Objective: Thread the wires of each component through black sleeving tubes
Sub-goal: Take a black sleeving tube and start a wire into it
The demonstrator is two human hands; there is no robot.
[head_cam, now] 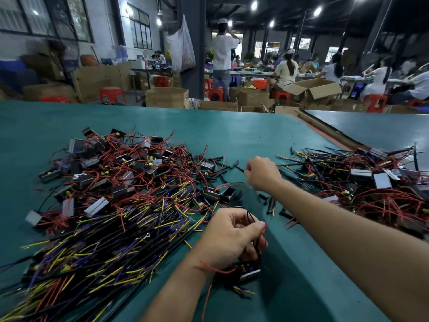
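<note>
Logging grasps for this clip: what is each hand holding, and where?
The left hand pinches a component's red and black wires near their free ends. The right hand is curled over the loose sleeving tubes; a hold cannot be told.

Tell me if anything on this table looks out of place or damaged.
Nothing looks broken or spilled. The left pile and right pile are tangled, and loose tubes lie scattered between them, which suits this work. The left hand pinches a red wire; the right hand hovers near the tubes.
</note>
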